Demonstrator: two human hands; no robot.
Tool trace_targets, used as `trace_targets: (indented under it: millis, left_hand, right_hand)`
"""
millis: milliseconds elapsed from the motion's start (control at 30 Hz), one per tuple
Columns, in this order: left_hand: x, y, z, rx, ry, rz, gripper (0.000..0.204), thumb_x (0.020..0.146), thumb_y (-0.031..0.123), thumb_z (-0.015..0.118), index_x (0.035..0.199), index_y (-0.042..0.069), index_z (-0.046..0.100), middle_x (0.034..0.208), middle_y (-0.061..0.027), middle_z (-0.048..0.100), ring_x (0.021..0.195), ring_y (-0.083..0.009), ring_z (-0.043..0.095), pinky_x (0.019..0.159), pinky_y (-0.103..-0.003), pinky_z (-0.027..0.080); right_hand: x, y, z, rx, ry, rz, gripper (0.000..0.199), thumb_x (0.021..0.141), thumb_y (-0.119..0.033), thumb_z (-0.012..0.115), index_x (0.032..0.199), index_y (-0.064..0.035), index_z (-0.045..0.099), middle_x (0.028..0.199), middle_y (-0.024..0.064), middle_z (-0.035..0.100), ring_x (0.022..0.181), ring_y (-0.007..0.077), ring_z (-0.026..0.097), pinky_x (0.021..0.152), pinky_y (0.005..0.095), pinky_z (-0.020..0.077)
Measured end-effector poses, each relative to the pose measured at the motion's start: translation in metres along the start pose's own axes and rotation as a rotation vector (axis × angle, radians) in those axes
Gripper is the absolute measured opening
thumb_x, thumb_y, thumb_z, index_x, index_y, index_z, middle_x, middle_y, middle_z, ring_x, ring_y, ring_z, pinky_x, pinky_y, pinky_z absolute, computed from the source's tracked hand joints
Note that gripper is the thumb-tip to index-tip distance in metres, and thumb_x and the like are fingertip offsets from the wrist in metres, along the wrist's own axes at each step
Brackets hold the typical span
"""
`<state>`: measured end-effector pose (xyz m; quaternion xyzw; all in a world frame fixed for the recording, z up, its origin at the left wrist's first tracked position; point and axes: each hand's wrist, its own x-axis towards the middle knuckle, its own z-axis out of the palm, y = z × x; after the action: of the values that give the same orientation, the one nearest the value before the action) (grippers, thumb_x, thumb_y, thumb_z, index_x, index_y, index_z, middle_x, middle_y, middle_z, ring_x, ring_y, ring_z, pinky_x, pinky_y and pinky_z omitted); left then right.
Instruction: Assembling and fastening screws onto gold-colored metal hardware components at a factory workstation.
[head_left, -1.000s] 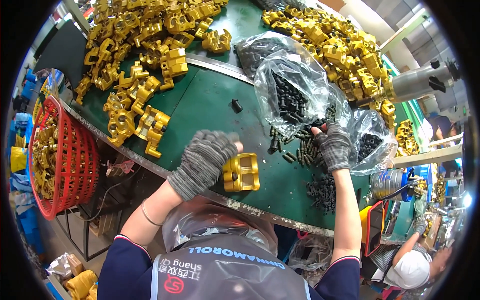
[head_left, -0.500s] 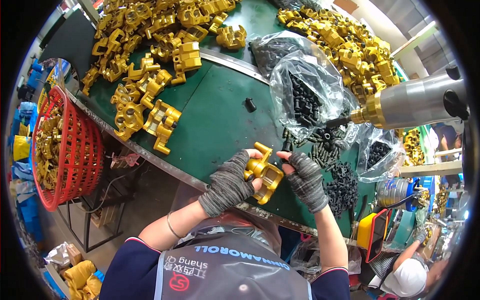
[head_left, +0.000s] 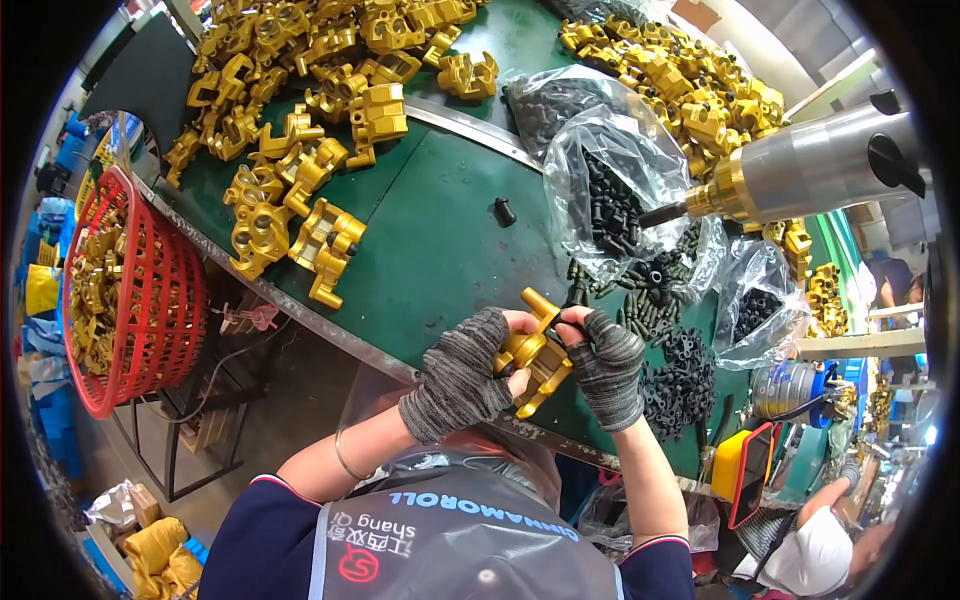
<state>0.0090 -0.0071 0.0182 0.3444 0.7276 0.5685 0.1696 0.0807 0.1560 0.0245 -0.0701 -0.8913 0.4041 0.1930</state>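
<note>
My left hand, in a grey fingerless glove, is closed around a gold metal caliper casting just above the table's near edge. One rod-like arm of the casting points up and away from me. On its right side, my gloved right hand has thumb and fingers pinched together against the casting. Something small and dark shows at those fingertips, too hidden to name. Small black rubber sleeves lie heaped right of that hand, and dark metal pins lie beyond it.
Gold castings are piled on the green table at far left and far right. Plastic bags hold black parts. A power driver juts in from the right. A red basket of castings stands left; a yellow-red device sits right.
My right hand has moved left and its fingertips now meet the casting. The casting has shifted slightly right and tilted in my left hand.
</note>
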Motion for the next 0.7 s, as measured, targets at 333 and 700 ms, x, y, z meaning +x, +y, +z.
trace_targets:
  millis: [333,700]
  left_hand:
    - [0.003,-0.001,-0.002,0.253,0.067,0.255,0.038,0.066,0.010,0.065,0.102,0.006,0.052,0.097,-0.0140,0.055,0.085,-0.0274,0.056,0.074,-0.033,0.046]
    - [0.042,0.032,-0.028,-0.665,0.203,0.003,0.033,0.070,0.013,0.064,0.100,0.004,0.052,0.099,-0.0113,0.055,0.089,-0.0227,0.055,0.077,-0.032,0.046]
  right_hand:
    - [0.037,-0.009,-0.024,0.023,-0.266,0.282,0.030,0.073,-0.010,0.066,0.100,-0.0028,0.055,0.078,0.0080,0.062,0.067,0.0167,0.060,0.061,0.0268,0.0467]
    - [0.086,-0.020,-0.029,1.218,-0.159,0.526,0.055,0.074,-0.039,0.059,0.113,-0.0032,0.047,0.099,0.0108,0.057,0.085,0.0213,0.058,0.072,0.0310,0.0499]
